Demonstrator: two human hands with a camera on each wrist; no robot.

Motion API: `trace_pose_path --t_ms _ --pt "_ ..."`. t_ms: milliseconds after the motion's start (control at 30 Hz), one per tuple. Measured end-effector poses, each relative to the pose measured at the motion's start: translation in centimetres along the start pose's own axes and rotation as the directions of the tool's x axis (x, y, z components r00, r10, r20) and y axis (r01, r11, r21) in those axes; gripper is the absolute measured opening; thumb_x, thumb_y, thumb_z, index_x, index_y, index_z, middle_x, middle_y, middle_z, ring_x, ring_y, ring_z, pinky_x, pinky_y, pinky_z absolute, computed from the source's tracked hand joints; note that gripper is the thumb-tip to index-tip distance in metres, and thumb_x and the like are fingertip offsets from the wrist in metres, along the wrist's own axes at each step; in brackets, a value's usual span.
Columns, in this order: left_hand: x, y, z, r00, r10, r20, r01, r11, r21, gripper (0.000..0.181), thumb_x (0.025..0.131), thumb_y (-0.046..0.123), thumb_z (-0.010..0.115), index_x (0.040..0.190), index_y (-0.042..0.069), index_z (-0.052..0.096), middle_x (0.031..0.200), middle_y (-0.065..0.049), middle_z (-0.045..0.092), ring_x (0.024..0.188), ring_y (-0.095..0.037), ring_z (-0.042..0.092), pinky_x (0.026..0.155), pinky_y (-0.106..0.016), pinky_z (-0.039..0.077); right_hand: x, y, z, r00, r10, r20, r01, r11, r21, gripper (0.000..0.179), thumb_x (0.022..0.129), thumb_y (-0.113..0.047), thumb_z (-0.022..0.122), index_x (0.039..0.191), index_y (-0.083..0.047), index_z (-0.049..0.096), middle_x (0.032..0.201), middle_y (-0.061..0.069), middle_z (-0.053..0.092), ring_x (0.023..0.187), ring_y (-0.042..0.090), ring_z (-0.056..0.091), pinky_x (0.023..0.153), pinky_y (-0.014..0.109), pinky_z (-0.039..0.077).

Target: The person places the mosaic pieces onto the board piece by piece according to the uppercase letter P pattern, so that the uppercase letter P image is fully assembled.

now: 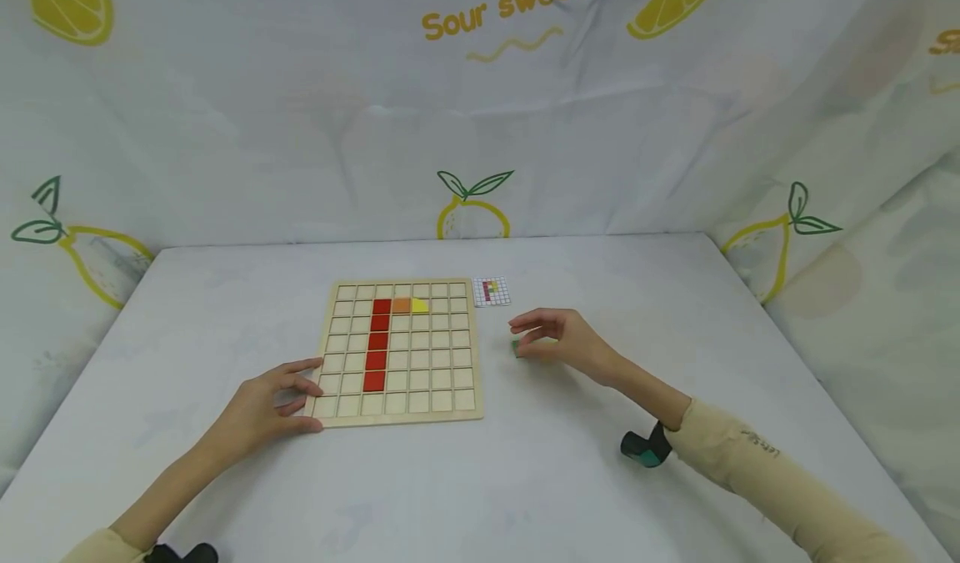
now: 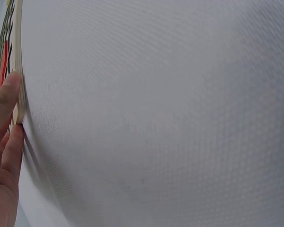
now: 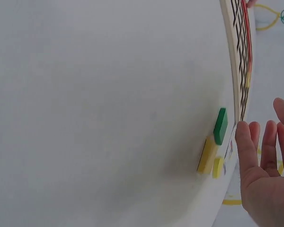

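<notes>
Now your left grip (image 1: pixel 258 404) pinches the board's (image 1: pixel 420 359) corner; your right grip (image 1: pixel 564 338) hovers, unclenched, near the green block (image 3: pixel 221 126).

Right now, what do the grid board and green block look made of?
Grid board: probably wood, matte and unpainted-looking; pale tan faces and edges.
Green block: wood or plastic, can't tell; finish looks smooth, opaque green, no visible grain.

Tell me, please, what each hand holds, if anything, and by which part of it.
The left hand holds the grid board by its near left corner. The right hand holds nothing; the green block rests on the table.
</notes>
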State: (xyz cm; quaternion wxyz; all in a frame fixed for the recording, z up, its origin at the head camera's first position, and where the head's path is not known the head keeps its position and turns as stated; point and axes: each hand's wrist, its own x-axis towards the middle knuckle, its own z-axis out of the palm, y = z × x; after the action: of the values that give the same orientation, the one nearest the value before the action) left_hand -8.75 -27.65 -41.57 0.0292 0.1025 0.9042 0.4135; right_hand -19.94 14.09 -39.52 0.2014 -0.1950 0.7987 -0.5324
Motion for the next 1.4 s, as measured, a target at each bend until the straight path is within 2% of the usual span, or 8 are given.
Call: trace_pose_path --t_ms 267,533,700,933,1233,1400 --pt "0.0 0.0 -0.1 1.000 -0.007 0.006 0.007 1.000 -0.027 0.037 0.063 0.013 0.087 0.094 0.004 0.069 0.138 -0.018 0.050 0.121 -0.040 0.051 0.083 -0.024 0.059 0.9 1.0 -1.3 1.000 -0.012 -0.020 0.011 0.997 -0.070 0.037 0.088 -0.005 0.069 0.123 0.002 0.060 0.122 0.018 0.061 0.106 0.031 0.059 0.082 0.019 0.058" --pt "0.0 0.0 0.0 1.000 0.003 0.006 -0.003 0.999 -0.036 0.036 0.064 0.012 0.087 0.094 0.004 0.069 0.138 -0.018 0.051 0.120 -0.040 0.052 0.083 -0.023 0.059 2.1 1.1 -0.7 0.999 -0.034 0.024 0.036 0.996 -0.085 0.034 0.088 0.001 0.067 0.121 0.005 0.060 0.121 0.019 0.061 0.102 0.030 0.060 0.085 0.016 0.055" --pt "0.0 0.1 0.0 1.000 -0.003 0.006 0.004 0.999 -0.032 0.036 0.063 0.011 0.087 0.094 0.004 0.069 0.138 -0.018 0.051 0.119 -0.039 0.053 0.083 -0.023 0.059 2.2 1.1 0.2 0.997 -0.031 0.065 0.036 0.997 -0.074 0.033 0.086 0.000 0.069 0.118 0.004 0.062 0.120 0.018 0.063 0.095 0.024 0.061 0.080 0.016 0.055" --pt "0.0 0.2 0.0 1.000 -0.017 0.004 0.017 1.000 -0.016 0.036 0.062 0.011 0.088 0.093 0.004 0.069 0.138 -0.018 0.051 0.119 -0.039 0.052 0.082 -0.024 0.059 1.0 0.9 1.1 0.994 0.009 0.113 -0.003 0.998 -0.057 0.035 0.084 0.000 0.071 0.118 0.001 0.063 0.116 0.014 0.064 0.092 0.022 0.061 0.077 0.017 0.054" --pt "0.0 0.3 0.0 1.000 -0.007 -0.003 0.007 1.000 0.005 0.036 0.062 0.011 0.088 0.093 0.004 0.069 0.137 -0.018 0.052 0.117 -0.038 0.055 0.081 -0.022 0.059 -1.3 0.6 1.1 0.994 0.068 0.087 -0.061 0.995 -0.083 0.031 0.086 -0.001 0.068 0.117 0.000 0.064 0.118 0.013 0.064 0.091 0.021 0.061 0.080 0.020 0.055" --pt "0.0 0.4 0.0 1.000 -0.007 -0.005 0.007 1.000 0.028 0.036 0.062 0.010 0.088 0.092 0.005 0.069 0.136 -0.018 0.052 0.117 -0.038 0.055 0.080 -0.020 0.059 -2.5 1.1 0.7 0.992 0.067 0.105 -0.059 0.996 -0.072 0.031 0.087 0.000 0.066 0.118 0.000 0.063 0.119 0.014 0.064 0.093 0.022 0.061 0.083 0.019 0.055"
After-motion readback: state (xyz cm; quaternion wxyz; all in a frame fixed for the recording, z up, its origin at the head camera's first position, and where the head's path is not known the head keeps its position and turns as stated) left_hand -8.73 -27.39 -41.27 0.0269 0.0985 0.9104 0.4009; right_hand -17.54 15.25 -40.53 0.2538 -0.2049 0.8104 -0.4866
